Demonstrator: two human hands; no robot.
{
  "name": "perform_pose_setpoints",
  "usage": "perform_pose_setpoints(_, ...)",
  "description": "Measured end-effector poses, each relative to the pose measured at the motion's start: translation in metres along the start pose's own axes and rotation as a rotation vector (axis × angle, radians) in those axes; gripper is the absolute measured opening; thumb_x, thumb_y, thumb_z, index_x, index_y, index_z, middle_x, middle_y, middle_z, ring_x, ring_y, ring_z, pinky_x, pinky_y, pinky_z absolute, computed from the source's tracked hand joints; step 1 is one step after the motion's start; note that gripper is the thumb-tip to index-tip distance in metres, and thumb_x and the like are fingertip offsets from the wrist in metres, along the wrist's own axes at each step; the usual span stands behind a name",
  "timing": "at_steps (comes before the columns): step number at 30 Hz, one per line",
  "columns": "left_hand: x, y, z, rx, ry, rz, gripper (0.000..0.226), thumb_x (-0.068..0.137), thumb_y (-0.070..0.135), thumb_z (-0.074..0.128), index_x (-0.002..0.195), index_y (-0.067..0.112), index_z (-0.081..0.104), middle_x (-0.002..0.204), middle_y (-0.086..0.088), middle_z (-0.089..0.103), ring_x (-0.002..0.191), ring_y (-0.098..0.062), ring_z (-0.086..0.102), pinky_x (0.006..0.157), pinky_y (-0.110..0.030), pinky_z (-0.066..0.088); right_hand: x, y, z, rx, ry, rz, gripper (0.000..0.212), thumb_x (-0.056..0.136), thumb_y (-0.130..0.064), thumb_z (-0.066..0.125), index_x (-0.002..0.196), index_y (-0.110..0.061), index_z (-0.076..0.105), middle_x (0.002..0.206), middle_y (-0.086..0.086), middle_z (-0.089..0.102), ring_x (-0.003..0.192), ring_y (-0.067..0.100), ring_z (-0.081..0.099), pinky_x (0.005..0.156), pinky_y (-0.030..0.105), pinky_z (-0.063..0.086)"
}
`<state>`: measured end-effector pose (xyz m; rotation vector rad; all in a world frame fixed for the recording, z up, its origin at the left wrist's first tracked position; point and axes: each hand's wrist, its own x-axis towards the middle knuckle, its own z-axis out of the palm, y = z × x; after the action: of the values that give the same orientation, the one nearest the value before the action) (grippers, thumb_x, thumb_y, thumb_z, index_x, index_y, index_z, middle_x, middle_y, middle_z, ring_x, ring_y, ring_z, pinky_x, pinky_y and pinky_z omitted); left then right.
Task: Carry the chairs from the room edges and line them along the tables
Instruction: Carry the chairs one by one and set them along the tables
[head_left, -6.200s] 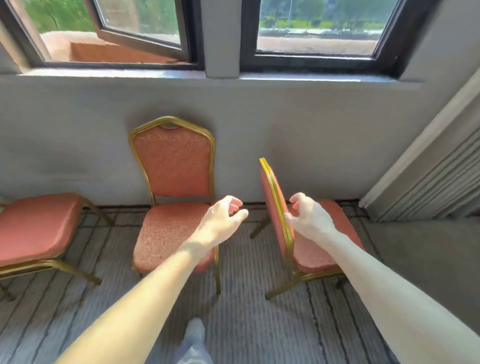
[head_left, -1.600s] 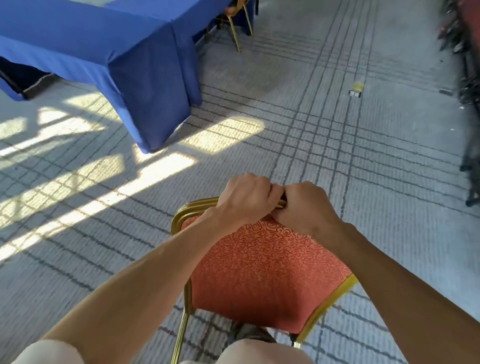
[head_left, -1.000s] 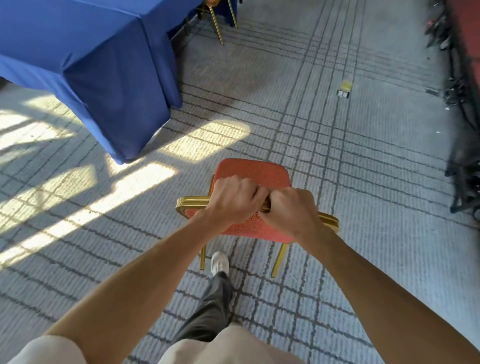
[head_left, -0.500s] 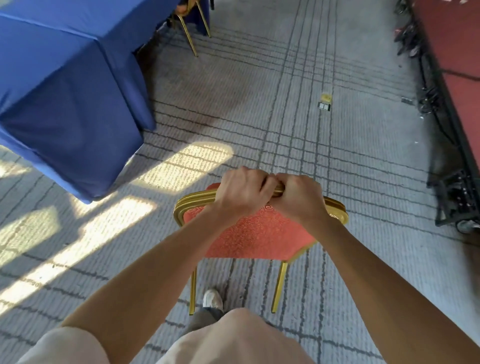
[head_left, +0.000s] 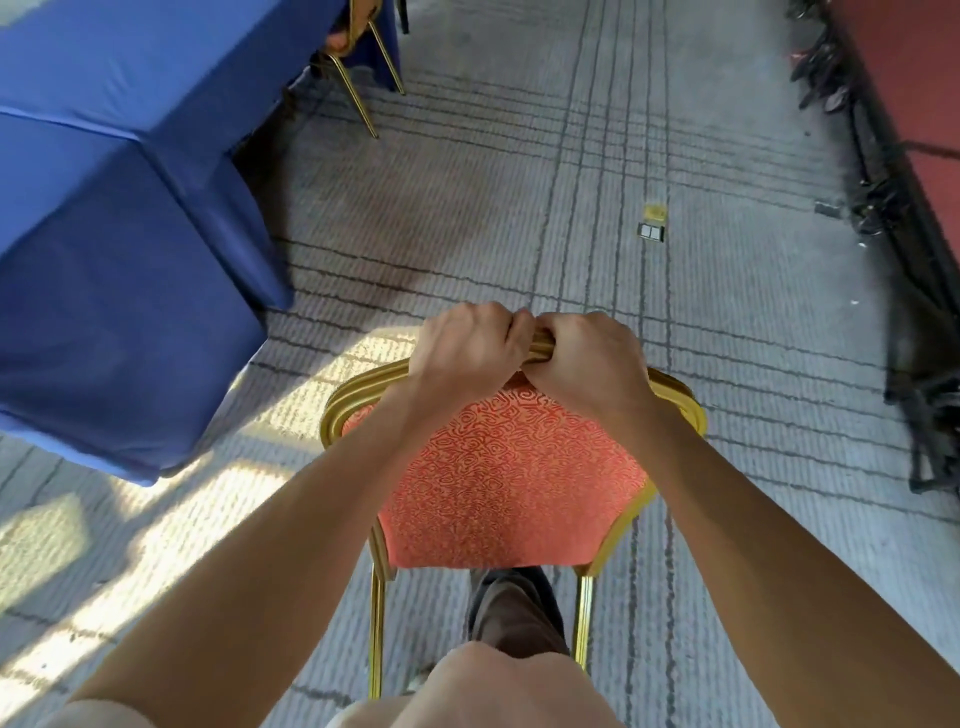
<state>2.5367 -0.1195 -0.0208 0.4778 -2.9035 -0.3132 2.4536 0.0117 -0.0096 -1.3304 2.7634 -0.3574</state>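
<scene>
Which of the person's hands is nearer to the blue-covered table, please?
Left. The left hand grips the chair rail toward the table; the right hand grips beside it, farther off.

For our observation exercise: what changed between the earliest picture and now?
The left hand and right hand, empty at first, took hold of the red chair by its top rail and carried it from the wall to beside the blue table. The two-handed grip has since stayed.
</scene>
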Motion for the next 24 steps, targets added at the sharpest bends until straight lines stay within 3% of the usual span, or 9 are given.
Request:
perform_pose_setpoints(3, 0.064, -0.015, 0.008, -0.109, 0.017, -0.105, 0.043, 0.101, 0.04, 0.035, 0.077, 0.012, 0.057, 0.072, -0.005, 0.057, 0.07, -0.027, 0.052, 0.064, -0.038, 0.041, 0.066, 0.019, 0.005, 0.029, -0.025, -0.041, 0.022, 0.083, -0.041, 0.055, 0.086, -0.022, 0.066, 0.07, 0.005, 0.065, 0.067, 0.031, 0.061, 0.06, 0.037, 0.049)
perform_pose_setpoints(8, 0.175, -0.048, 0.009, -0.119, -0.037, -0.168, 0.046, 0.1, 0.041, 0.037, 0.066, 0.011, 0.049, 0.066, 0.0, 0.05, 0.068, -0.023, 0.051, 0.056, -0.034, 0.028, 0.181, 0.048, 0.002, 0.056, -0.083, -0.079, 0.024, 0.086, -0.039, 0.06, 0.078, -0.017, 0.065, 0.057, -0.005, 0.051, 0.058, 0.024, 0.057, 0.054, 0.03, 0.038)
perform_pose_setpoints(14, 0.29, -0.091, -0.006, 0.003, 0.054, -0.157, 0.061, 0.092, 0.052, 0.02, 0.081, 0.01, 0.062, 0.073, -0.003, 0.058, 0.064, -0.021, 0.047, 0.046, -0.029, 0.018, 0.308, 0.068, -0.025, 0.035, -0.031, -0.173, 0.029, 0.085, -0.043, 0.061, 0.075, -0.016, 0.065, 0.063, 0.002, 0.063, 0.06, 0.026, 0.059, 0.055, 0.032, 0.046)
perform_pose_setpoints(17, 0.322, -0.107, -0.01, 0.044, 0.077, -0.141, 0.07, 0.086, 0.057, 0.01, 0.085, 0.013, 0.063, 0.077, -0.004, 0.062, 0.063, -0.021, 0.046, 0.046, -0.029, 0.015, 0.348, 0.072, -0.028, -0.018, 0.049, -0.207, 0.027, 0.085, -0.038, 0.058, 0.07, -0.017, 0.065, 0.056, -0.001, 0.059, 0.051, 0.023, 0.053, 0.049, 0.028, 0.038)
perform_pose_setpoints(22, 0.357, -0.119, 0.003, 0.076, 0.067, -0.196, 0.058, 0.092, 0.052, 0.021, 0.08, 0.014, 0.063, 0.074, -0.005, 0.062, 0.061, -0.021, 0.048, 0.048, -0.029, 0.02, 0.386, 0.086, -0.013, -0.045, 0.053, -0.228, 0.027, 0.086, -0.04, 0.057, 0.068, -0.019, 0.06, 0.056, 0.0, 0.059, 0.05, 0.024, 0.052, 0.049, 0.028, 0.042)
perform_pose_setpoints(24, 0.363, -0.123, 0.012, 0.06, 0.099, -0.094, 0.039, 0.094, 0.036, 0.036, 0.074, 0.013, 0.061, 0.066, -0.007, 0.059, 0.054, -0.027, 0.05, 0.048, -0.028, 0.028, 0.395, 0.093, -0.001, -0.07, 0.042, -0.261, 0.023, 0.084, -0.037, 0.059, 0.067, -0.021, 0.059, 0.055, 0.0, 0.059, 0.046, 0.022, 0.045, 0.045, 0.025, 0.034)
